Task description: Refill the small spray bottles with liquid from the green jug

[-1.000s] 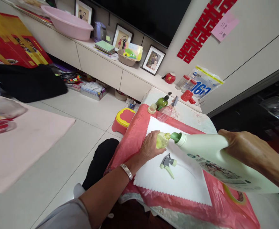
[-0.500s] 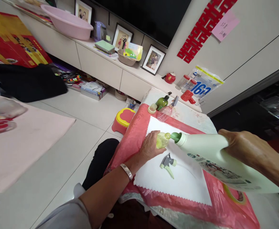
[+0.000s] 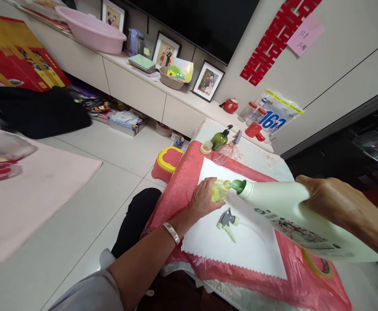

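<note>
My left hand (image 3: 203,199) is wrapped round a small clear yellow-green bottle (image 3: 220,190) standing on a white cloth (image 3: 240,242). My right hand (image 3: 328,199) grips the base of a large pale-green jug (image 3: 292,218), tipped on its side with its green spout (image 3: 238,185) touching the small bottle's mouth. A grey and green spray trigger head (image 3: 227,220) lies loose on the cloth just below the spout.
The white cloth lies on a red plastic sheet (image 3: 179,190) over a small table. At the table's far end stand a dark green pump bottle (image 3: 220,138), a clear spray bottle (image 3: 226,151) and a cap (image 3: 206,147). A yellow and red stool (image 3: 167,162) sits on the tiled floor to the left.
</note>
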{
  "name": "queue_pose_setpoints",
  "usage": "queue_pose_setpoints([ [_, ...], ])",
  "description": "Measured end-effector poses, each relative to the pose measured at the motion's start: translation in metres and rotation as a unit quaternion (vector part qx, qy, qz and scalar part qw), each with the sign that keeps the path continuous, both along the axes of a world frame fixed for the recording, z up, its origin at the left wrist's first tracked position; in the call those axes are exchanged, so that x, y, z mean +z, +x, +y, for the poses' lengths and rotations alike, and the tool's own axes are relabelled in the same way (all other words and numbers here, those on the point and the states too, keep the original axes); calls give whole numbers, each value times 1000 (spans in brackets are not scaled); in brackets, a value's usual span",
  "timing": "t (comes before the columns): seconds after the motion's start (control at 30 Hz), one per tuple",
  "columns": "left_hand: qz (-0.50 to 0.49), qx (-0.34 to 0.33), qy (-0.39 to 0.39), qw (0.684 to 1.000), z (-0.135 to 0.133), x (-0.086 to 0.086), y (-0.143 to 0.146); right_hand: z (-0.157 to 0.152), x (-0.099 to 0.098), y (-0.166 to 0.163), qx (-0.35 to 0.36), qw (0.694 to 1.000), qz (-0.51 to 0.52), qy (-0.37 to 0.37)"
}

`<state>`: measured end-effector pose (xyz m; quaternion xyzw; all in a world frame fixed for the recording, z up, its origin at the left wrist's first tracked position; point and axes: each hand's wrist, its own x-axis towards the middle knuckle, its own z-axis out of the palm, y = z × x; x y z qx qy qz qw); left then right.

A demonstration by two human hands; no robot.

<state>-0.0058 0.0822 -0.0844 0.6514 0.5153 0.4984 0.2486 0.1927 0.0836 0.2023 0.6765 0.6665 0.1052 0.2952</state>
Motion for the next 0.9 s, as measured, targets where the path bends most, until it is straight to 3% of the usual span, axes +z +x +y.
queue_pose_setpoints([
  [0.9,-7,-2,-6,1000,-1,3,0,-3,5,-9,0,1000,12,-1],
])
